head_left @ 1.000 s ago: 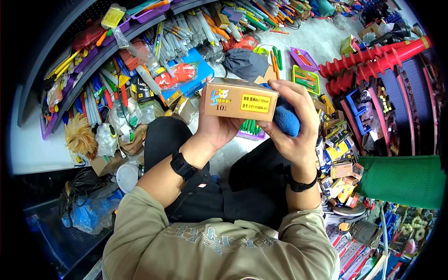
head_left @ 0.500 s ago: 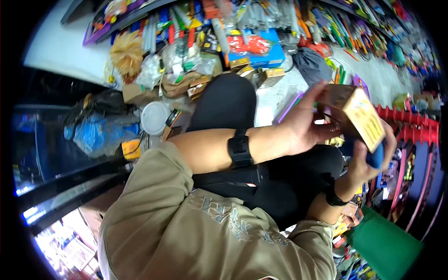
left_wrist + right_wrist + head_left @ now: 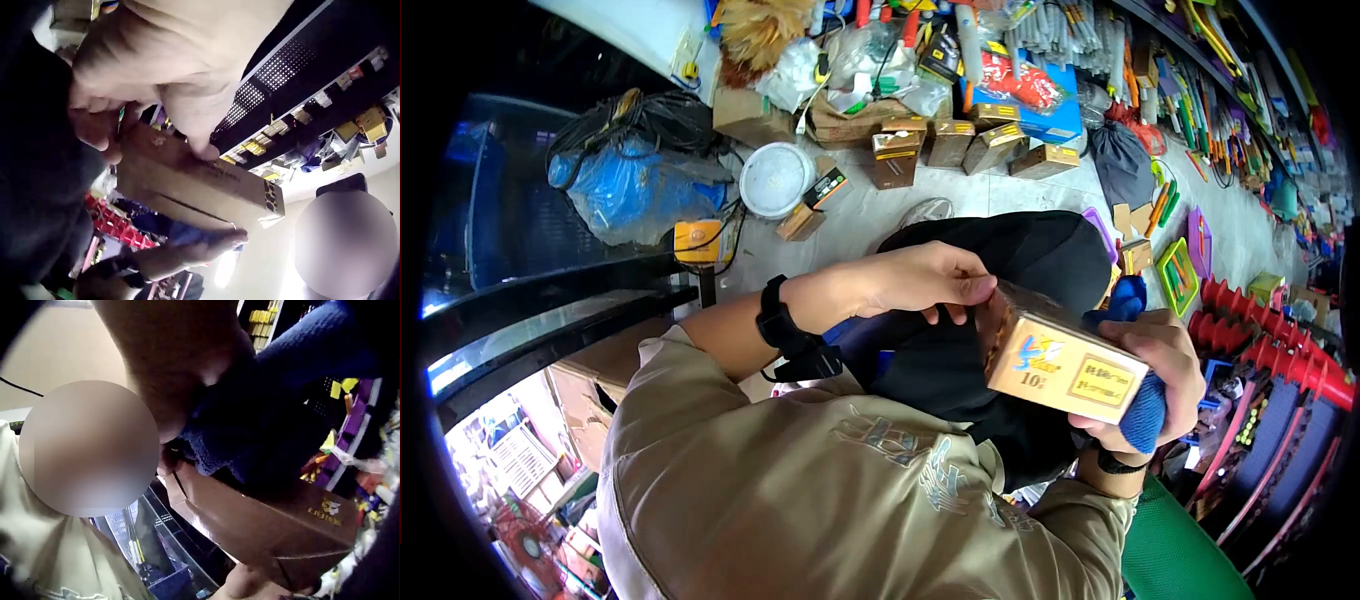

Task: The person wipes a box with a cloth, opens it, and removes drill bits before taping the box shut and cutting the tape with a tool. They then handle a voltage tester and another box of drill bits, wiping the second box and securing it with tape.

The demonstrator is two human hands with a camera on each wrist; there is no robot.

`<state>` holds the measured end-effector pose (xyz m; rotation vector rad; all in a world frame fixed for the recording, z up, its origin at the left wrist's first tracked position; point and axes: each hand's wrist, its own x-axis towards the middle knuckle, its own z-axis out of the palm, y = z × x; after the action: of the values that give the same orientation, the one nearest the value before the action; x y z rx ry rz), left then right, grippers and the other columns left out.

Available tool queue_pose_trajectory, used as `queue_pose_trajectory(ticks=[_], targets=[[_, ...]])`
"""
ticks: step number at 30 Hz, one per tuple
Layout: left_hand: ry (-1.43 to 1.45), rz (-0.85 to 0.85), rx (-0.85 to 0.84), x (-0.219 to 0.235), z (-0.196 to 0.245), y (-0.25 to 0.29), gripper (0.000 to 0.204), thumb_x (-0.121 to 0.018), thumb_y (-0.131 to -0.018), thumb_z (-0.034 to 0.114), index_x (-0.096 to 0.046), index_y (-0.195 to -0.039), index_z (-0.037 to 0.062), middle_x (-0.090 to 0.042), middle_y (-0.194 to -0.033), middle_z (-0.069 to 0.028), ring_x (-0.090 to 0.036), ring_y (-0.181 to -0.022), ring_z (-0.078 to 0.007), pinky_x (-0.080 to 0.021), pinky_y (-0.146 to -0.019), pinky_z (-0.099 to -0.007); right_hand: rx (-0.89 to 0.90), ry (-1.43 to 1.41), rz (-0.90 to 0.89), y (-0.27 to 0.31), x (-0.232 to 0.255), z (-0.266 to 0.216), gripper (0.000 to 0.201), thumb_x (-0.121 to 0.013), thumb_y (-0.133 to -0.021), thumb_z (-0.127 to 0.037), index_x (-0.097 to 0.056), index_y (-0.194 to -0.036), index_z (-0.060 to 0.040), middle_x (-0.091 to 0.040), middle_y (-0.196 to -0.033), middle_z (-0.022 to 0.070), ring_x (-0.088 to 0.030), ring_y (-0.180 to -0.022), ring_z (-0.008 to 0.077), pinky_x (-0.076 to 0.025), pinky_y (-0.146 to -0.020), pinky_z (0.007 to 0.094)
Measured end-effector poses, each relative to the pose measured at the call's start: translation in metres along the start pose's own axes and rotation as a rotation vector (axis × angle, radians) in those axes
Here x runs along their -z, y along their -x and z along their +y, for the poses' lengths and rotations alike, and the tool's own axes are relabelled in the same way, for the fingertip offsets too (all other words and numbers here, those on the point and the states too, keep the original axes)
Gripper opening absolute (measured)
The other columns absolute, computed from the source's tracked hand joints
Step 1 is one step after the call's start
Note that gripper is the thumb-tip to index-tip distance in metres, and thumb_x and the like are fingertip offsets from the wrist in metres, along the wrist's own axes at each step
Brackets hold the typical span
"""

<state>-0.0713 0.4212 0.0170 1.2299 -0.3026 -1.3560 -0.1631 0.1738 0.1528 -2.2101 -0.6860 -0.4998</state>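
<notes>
Holding a closed cardboard box (image 3: 1064,366), right hand (image 3: 1157,368) grip curled around it with blue cloth (image 3: 1144,420), left hand (image 3: 925,282) fingertips pinching its end.

A white round lid (image 3: 773,180) lies on the floor. Left of it sits a blue plastic bag (image 3: 625,190) with black cables on top; just below it, a yellow device (image 3: 700,241). Right of the lid stands a row of small brown boxes (image 3: 960,143). Far right, beyond the boxes, lie red ribbed cones (image 3: 1280,340).
</notes>
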Motion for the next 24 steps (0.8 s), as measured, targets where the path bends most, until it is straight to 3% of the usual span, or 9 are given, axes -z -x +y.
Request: queue_pose_trajectory(ticks=[3, 4, 8, 10, 14, 18, 22, 24], targets=[[-0.099, -0.057, -0.081, 0.020, -0.019, 0.005, 0.041, -0.059, -0.105, 0.043, -0.067, -0.122, 0.0059, -0.063, -0.090, 0.0023, -0.056, -0.081, -0.0061, -0.047, -0.068, -0.0233, -0.033, -0.005, -0.105, -0.014, -0.014, -0.001, 0.066, -0.094, -0.068, -0.045, -0.065, -0.104, 0.0013, -0.073, -0.086, 0.0178, -0.068, -0.069, 0.0267, -0.051, -0.062, 0.0348], [-0.105, -0.037, -0.114, 0.022, -0.023, 0.004, 0.035, -0.058, -0.107, 0.035, -0.068, -0.120, 0.0038, -0.062, -0.087, 0.0031, -0.054, -0.078, -0.0058, -0.046, -0.067, -0.0242, -0.032, 0.002, -0.125, -0.017, -0.019, 0.002, 0.066, -0.094, -0.068, -0.045, -0.065, -0.104, 0.0013, -0.073, -0.087, 0.0176, -0.068, -0.069, 0.0269, -0.051, -0.062, 0.0349], [-0.202, -0.011, -0.156, 0.038, -0.039, 0.000, 0.030, -0.058, -0.106, 0.028, -0.068, -0.118, 0.0016, -0.063, -0.089, 0.0033, -0.055, -0.078, -0.0068, -0.046, -0.067, -0.0255, -0.052, -0.003, -0.172, -0.024, -0.032, 0.008, 0.064, -0.092, -0.070, -0.047, -0.065, -0.105, -0.0003, -0.074, -0.089, 0.0166, -0.067, -0.071, 0.0270, -0.051, -0.064, 0.0356], [-0.261, 0.014, -0.304, 0.043, -0.045, 0.000, 0.032, -0.061, -0.104, 0.029, -0.069, -0.114, -0.0003, -0.065, -0.088, 0.0009, -0.057, -0.077, -0.0093, -0.047, -0.068, -0.0280, -0.056, -0.005, -0.190, -0.025, -0.036, 0.009, 0.063, -0.090, -0.072, -0.050, -0.064, -0.104, -0.0021, -0.074, -0.090, 0.0161, -0.066, -0.072, 0.0266, -0.051, -0.066, 0.0364], [-0.386, 0.082, -0.346, 0.050, -0.050, 0.002, 0.046, -0.070, -0.097, 0.044, -0.069, -0.110, -0.0001, -0.067, -0.085, -0.0037, -0.059, -0.075, -0.0118, -0.049, -0.069, -0.0306, -0.017, 0.010, -0.235, -0.032, -0.039, 0.012, 0.063, -0.087, -0.074, -0.053, -0.064, -0.103, -0.0026, -0.074, -0.090, 0.0164, -0.065, -0.071, 0.0262, -0.050, -0.067, 0.0371], [-0.407, 0.095, -0.361, 0.052, -0.048, 0.008, 0.049, -0.074, -0.093, 0.047, -0.069, -0.108, 0.0006, -0.068, -0.086, -0.0038, -0.061, -0.074, -0.0123, -0.050, -0.067, -0.0309, -0.035, -0.021, -0.289, -0.029, -0.037, 0.017, 0.071, -0.082, -0.076, -0.062, -0.062, -0.105, -0.0002, -0.071, -0.090, 0.0198, -0.066, -0.077, 0.0281, -0.050, -0.073, 0.0402], [-0.424, 0.219, -0.416, 0.052, -0.044, 0.017, 0.043, -0.082, -0.086, 0.038, -0.069, -0.105, 0.0018, -0.068, -0.085, -0.0042, -0.062, -0.073, -0.0123, -0.051, -0.065, -0.0306, -0.008, -0.005, -0.278, -0.034, -0.042, 0.019, 0.072, -0.082, -0.076, -0.063, -0.061, -0.104, 0.0007, -0.071, -0.088, 0.0195, -0.066, -0.076, 0.0297, -0.051, -0.073, 0.0414], [-0.374, 0.272, -0.437, 0.054, -0.047, 0.013, 0.040, -0.086, -0.081, 0.026, -0.067, -0.108, 0.0034, -0.068, -0.091, -0.0035, -0.061, -0.074, -0.0112, -0.050, -0.065, -0.0298, 0.004, -0.043, -0.285, -0.042, -0.044, 0.017, 0.065, -0.088, -0.072, -0.052, -0.064, -0.105, -0.0013, -0.073, -0.091, 0.0175, -0.068, -0.075, 0.0284, -0.051, -0.068, 0.0381]])
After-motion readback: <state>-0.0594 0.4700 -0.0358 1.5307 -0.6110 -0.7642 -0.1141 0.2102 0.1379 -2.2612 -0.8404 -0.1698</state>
